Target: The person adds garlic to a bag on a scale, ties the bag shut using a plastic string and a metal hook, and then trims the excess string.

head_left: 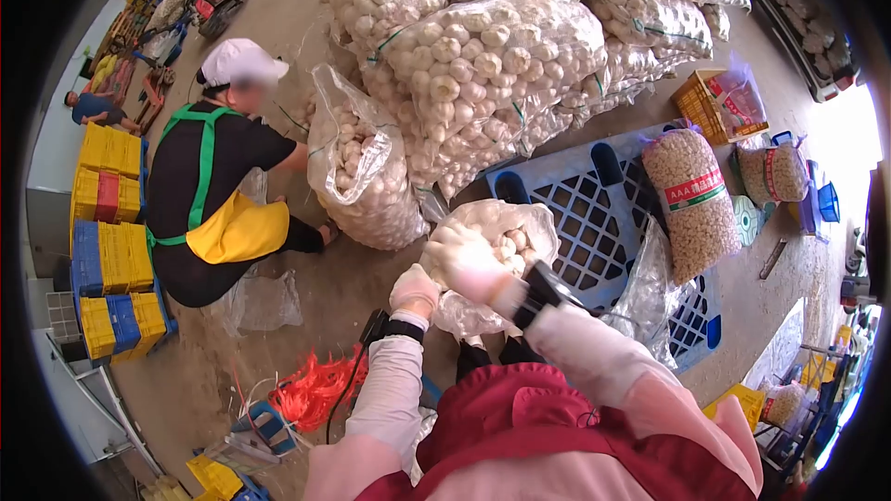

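Observation:
An open clear plastic bag holding white garlic bulbs stands in front of me, by the edge of a blue pallet. My left hand, in a pale glove, is closed at the near left side of this bag, seemingly on its plastic edge. My right hand, gloved too, is over the bag's mouth and smeared by motion. Whether it holds a bulb cannot be made out. Left of the pile is another open sack of garlic, with a co-worker's arm reaching to it.
Large filled garlic sacks are piled ahead. The blue pallet carries a labelled, full mesh sack. A co-worker squats at left, before stacked yellow crates. Red plastic strips lie on the floor near my left arm.

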The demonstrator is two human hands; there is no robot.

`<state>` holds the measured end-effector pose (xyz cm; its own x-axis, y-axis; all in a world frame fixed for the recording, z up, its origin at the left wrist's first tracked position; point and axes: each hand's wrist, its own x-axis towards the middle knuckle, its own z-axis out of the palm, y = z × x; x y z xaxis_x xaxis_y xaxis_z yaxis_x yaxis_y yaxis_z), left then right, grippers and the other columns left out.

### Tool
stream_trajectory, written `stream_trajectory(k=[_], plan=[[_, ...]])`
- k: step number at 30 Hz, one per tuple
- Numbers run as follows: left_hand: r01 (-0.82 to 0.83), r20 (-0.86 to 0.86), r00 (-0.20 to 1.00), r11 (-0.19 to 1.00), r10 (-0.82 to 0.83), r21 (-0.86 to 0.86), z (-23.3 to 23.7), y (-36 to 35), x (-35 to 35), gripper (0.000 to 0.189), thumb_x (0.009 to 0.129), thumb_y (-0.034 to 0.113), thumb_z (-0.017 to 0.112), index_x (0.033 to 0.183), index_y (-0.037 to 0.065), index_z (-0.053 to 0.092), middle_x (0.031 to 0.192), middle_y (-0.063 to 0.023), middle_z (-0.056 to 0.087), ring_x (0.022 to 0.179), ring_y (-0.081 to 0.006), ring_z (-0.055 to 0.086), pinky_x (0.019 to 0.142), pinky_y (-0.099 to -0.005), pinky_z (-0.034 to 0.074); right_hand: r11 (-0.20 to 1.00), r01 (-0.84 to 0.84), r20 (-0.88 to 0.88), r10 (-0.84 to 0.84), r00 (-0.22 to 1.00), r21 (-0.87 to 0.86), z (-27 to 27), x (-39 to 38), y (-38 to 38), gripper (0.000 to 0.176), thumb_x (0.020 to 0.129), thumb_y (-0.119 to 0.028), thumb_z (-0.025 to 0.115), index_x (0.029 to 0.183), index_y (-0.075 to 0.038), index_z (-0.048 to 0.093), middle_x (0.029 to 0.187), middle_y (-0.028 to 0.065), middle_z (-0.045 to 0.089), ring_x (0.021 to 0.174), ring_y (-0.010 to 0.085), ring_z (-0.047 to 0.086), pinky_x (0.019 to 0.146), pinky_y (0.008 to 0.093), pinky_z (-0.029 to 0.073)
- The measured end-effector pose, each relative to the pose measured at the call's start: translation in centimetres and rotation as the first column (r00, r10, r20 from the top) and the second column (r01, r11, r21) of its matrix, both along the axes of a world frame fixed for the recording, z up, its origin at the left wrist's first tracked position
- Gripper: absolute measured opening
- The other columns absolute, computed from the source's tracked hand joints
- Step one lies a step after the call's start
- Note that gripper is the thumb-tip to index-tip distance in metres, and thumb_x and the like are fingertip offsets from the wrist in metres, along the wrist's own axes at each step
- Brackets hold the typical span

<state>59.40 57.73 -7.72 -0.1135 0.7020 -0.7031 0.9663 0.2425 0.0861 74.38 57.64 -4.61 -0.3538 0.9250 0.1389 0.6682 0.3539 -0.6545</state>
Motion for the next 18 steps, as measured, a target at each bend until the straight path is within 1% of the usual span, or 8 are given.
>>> stream_trajectory(k=[2,5,8,10,12,14,16,18], plan=[[0.005,0.011,1.0,1.0,-0.005,0.012,-0.3,-0.5,0.2,0.044,0.084,0.035,0.067,0.118,0.007,0.064,0.117,-0.0225,0.065,0.109,-0.0363,0.063,0.092,-0.0431,0.051,0.998,-0.057,0.422,0.037,0.906,0.034,-2.5,-2.8,1.4,0.02,0.082,-0.02,0.06,0.099,-0.014,0.067,0.1,0.0088,0.061,0.104,0.0259,0.058,0.085,0.036,0.047],[-0.046,-0.069,0.996,0.996,0.052,0.077,-1.4,-1.0,-1.7,0.027,0.089,0.031,0.06,0.096,0.009,0.073,0.105,-0.0203,0.068,0.103,-0.0352,0.066,0.084,-0.0436,0.055,0.949,-0.17,0.526,0.291,0.799,-0.266,-6.2,-3.1,1.4,0.011,0.076,-0.023,0.066,0.086,-0.02,0.071,0.099,0.0038,0.062,0.101,0.0248,0.059,0.083,0.037,0.047],[-0.216,0.182,0.969,0.93,0.166,0.298,-0.9,-1.7,-4.5,0.026,0.089,0.029,0.059,0.095,0.008,0.072,0.097,-0.0229,0.068,0.093,-0.0348,0.068,0.076,-0.0442,0.054,0.977,-0.212,0.182,0.203,0.962,0.033,-1.7,1.2,-1.6,0.018,0.073,-0.02,0.064,0.09,-0.017,0.072,0.11,0.0047,0.062,0.099,0.0295,0.056,0.089,0.0377,0.043],[-0.555,0.611,0.741,0.766,0.278,0.324,1.6,-2.4,-3.9,0.02,0.09,0.022,0.061,0.087,0.003,0.068,0.066,-0.0158,0.061,0.06,-0.027,0.06,0.059,-0.038,0.048,0.954,-0.293,0.082,0.287,0.954,0.062,-2.7,2.3,-3.4,0.013,0.074,-0.018,0.064,0.085,-0.018,0.069,0.112,0.0028,0.061,0.103,0.027,0.054,0.087,0.0374,0.043],[-0.626,0.74,0.659,0.642,0.134,0.442,4.2,-3.5,-2.2,0.013,0.088,0.015,0.063,0.087,0.002,0.066,0.064,-0.0135,0.056,0.057,-0.0226,0.056,0.058,-0.0341,0.047,0.929,-0.353,-0.017,0.357,0.934,0.109,-3.7,2.3,-4.0,0.009,0.074,-0.016,0.063,0.081,-0.02,0.066,0.115,0.0009,0.06,0.106,0.0245,0.052,0.084,0.0371,0.044],[-0.616,0.722,0.692,0.534,0.014,0.579,4.0,-5.8,-1.5,0.01,0.086,0.011,0.065,0.088,0.001,0.065,0.067,-0.0146,0.058,0.059,-0.0237,0.057,0.059,-0.0334,0.046,0.949,-0.301,-0.22,0.315,0.923,0.095,-3.6,1.4,-3.9,0.008,0.075,-0.015,0.062,0.08,-0.019,0.066,0.104,0.0005,0.063,0.099,0.0259,0.057,0.083,0.0389,0.045],[-0.678,0.737,0.662,0.528,0.135,0.512,2.4,-8.5,-2.1,0.013,0.083,0.013,0.067,0.091,0.002,0.067,0.074,-0.0134,0.062,0.062,-0.0235,0.059,0.061,-0.0338,0.048,0.873,-0.277,-0.171,0.226,0.959,-0.402,-0.4,1.1,-1.6,0.017,0.072,-0.008,0.063,0.086,-0.013,0.07,0.083,0.0086,0.066,0.079,0.0318,0.062,0.084,0.0376,0.048],[-0.611,0.617,0.767,0.488,0.173,0.623,2.8,-10.5,-2.4,0.022,0.08,0.016,0.07,0.099,0.004,0.067,0.077,-0.0108,0.062,0.064,-0.0241,0.059,0.062,-0.0366,0.049,0.984,0.113,-0.31,-0.152,0.939,-0.14,-3.8,3.0,-2.0,0.019,0.074,-0.007,0.063,0.092,-0.007,0.069,0.094,0.0123,0.066,0.09,0.0331,0.061,0.082,0.0392,0.048]])
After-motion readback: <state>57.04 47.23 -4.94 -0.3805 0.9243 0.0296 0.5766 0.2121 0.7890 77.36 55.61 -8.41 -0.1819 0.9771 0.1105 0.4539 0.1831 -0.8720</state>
